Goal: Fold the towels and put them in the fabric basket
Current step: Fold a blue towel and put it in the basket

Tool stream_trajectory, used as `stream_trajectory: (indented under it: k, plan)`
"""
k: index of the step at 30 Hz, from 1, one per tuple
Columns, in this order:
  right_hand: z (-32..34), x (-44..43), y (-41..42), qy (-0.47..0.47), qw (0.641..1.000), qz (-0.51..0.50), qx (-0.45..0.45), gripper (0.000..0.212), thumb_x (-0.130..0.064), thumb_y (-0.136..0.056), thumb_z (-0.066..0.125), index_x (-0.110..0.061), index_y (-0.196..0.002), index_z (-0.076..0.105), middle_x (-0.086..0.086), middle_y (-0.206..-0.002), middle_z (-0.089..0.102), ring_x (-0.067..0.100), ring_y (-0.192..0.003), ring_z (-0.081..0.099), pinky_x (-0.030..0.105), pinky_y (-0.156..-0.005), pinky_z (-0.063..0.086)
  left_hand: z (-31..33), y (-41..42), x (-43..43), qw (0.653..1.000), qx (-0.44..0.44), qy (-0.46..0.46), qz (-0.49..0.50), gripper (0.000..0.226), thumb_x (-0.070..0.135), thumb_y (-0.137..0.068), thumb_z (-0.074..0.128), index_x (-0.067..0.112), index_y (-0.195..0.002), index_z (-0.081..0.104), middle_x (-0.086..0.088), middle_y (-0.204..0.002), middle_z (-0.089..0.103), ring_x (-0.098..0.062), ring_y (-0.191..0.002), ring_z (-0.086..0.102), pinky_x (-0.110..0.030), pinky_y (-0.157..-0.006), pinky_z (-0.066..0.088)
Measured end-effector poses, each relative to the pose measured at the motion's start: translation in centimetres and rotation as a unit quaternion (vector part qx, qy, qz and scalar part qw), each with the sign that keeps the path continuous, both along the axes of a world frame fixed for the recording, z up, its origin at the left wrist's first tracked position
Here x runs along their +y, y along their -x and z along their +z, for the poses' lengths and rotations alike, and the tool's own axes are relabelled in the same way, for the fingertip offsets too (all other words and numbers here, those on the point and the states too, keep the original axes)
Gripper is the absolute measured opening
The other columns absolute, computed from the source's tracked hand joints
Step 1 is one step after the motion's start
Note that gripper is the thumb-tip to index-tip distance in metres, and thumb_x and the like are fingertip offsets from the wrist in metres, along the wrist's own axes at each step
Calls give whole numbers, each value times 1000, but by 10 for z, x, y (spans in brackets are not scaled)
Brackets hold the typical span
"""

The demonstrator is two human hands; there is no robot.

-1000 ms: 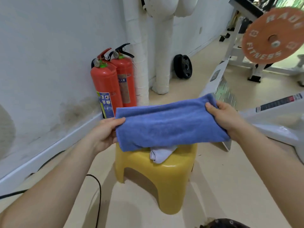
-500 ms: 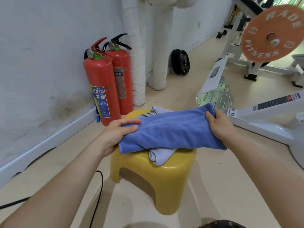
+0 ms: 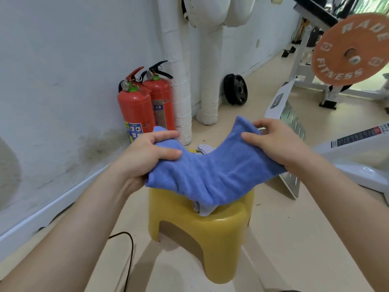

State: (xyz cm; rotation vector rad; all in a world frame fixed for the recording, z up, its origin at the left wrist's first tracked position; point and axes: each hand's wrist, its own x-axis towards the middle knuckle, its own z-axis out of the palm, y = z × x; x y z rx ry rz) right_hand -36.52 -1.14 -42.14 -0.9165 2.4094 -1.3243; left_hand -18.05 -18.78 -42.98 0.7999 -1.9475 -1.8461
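Observation:
A folded blue towel hangs between my two hands above a yellow plastic stool. My left hand grips its left end, and my right hand grips its right end. Both ends are raised, so the middle sags onto the stool. A pale lilac towel lies crumpled on the stool under the blue one, mostly hidden. No fabric basket is in view.
Two red fire extinguishers stand against the white wall behind the stool. White padded pipes rise at the back. A black cable lies on the floor at left. White gym equipment with an orange weight plate stands at right.
Both hands have come closer together and lifted the towel's ends, so the flat towel now sags in the middle. The towel sits lower over the stool than a second ago.

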Motion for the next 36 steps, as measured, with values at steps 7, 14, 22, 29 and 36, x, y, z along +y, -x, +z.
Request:
stream_trajectory:
  k: [7,14,22,29,36]
  plan:
    - [16,-15,-48,28,989,141,-23,16,-17,-81,66,-8,-93,72,20,-92,72,14,-72,58,47,-81,54,23,4,55,985,101,-93,-106,61,-17,-69,52,7,-125,54,-11,-96,72,-18,-90,71,-31,-78,56]
    - [24,4,-39,13,987,141,-74,14,-18,-79,75,-11,-90,77,16,-91,75,24,-82,69,51,-89,54,16,2,64,918,32,392,-49,28,9,-75,73,35,-88,73,7,-85,71,-8,-82,66,-31,-78,53]
    - [46,15,-49,-26,974,219,-47,14,-15,-83,68,-18,-93,78,10,-92,76,27,-96,70,47,-90,54,24,4,71,811,-8,583,-42,30,58,-75,56,34,-88,68,6,-72,62,-12,-70,57,-37,-61,46]
    - [52,20,-48,-5,957,273,-99,32,5,-81,62,-13,-106,54,16,-93,74,19,-75,64,41,-80,52,30,-1,69,713,-14,701,15,34,58,-69,57,26,-73,67,1,-98,55,-23,-98,49,-37,-78,39]
    - [56,25,-41,150,954,240,-100,18,-12,-83,71,-13,-90,55,11,-92,70,19,-83,63,33,-79,48,45,-15,52,920,38,377,-99,25,34,-67,74,11,-61,65,-12,-58,57,-9,-54,49,-25,-52,38]
